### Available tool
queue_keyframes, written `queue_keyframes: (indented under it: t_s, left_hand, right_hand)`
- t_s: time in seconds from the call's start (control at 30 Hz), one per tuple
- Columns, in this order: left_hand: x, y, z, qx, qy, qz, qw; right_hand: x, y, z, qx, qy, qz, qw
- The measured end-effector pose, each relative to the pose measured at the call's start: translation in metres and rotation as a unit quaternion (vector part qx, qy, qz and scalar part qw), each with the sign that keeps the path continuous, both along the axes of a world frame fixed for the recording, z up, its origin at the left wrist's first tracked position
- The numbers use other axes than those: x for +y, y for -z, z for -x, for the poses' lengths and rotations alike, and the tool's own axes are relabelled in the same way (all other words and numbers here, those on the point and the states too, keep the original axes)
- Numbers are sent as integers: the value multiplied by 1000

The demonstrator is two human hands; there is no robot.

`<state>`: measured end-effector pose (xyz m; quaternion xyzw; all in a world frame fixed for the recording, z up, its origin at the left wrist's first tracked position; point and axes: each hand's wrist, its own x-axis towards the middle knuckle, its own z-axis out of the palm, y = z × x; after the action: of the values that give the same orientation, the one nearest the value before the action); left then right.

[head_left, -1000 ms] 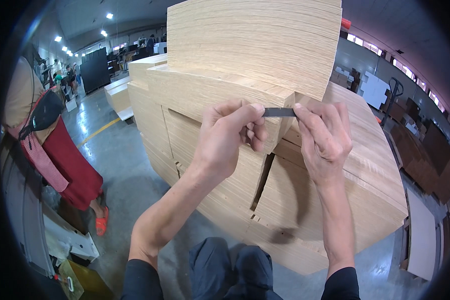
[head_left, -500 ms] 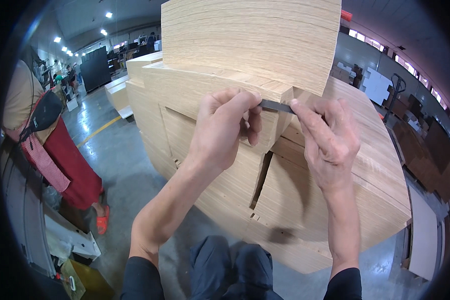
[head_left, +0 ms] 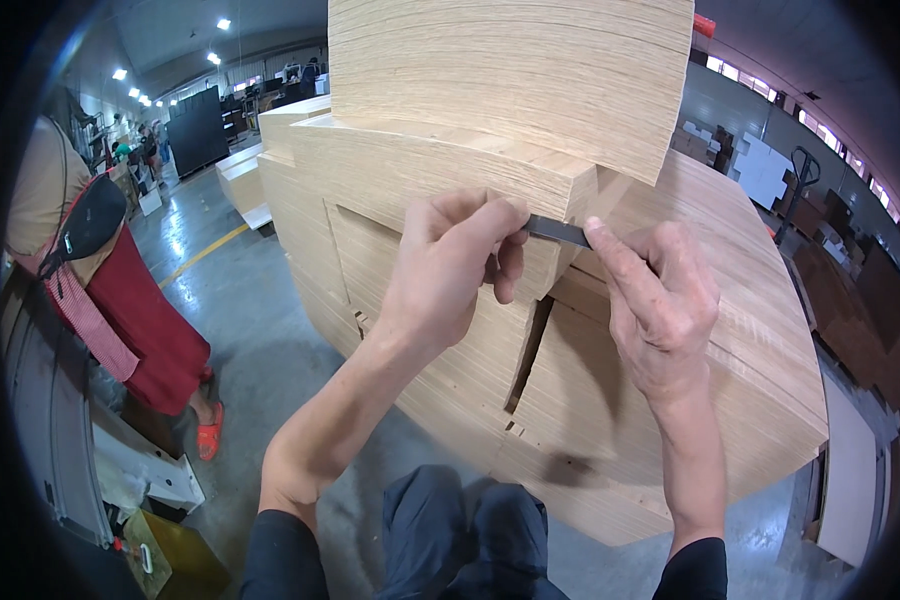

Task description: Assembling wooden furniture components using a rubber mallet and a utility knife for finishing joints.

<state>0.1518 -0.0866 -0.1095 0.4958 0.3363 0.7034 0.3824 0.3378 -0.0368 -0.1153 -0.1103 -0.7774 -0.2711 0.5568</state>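
A thin dark grey strip (head_left: pixel 558 231), flat and narrow, spans the gap between my two hands. My left hand (head_left: pixel 458 250) pinches its left end between thumb and fingers. At the other end my right hand (head_left: pixel 660 285) grips it the same way, fingers curled. Right behind the strip is the corner of a pale wooden cabinet (head_left: pixel 440 160) with a rectangular recess in its front. The strip is close to that corner; whether it touches the wood I cannot tell. Below my hands a dark slot (head_left: pixel 528 355) runs down the cabinet front.
On top of the cabinet stands a large wooden panel (head_left: pixel 510 80). A person in a red apron (head_left: pixel 160 320) is at the left, near a yellow box (head_left: pixel 175 555) on the floor. Dark boards (head_left: pixel 860 310) and a pallet jack (head_left: pixel 800 190) are at the far right.
The view has shifted slightly, so the cabinet appears a little further right. Both hands keep their pinch on the strip, which sits slightly lower against the cabinet corner.
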Motion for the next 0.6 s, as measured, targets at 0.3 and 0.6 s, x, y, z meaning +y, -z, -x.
queue_keyframes:
  t_s: [0.3,0.6]
  left_hand:
    - [0,-18,-3,6,-8,-41,999]
    - [-6,44,2,-45,33,50,997]
  right_hand:
    - [4,-26,2,11,8,-25,1000]
    - [-9,28,-6,-84,47,0,995]
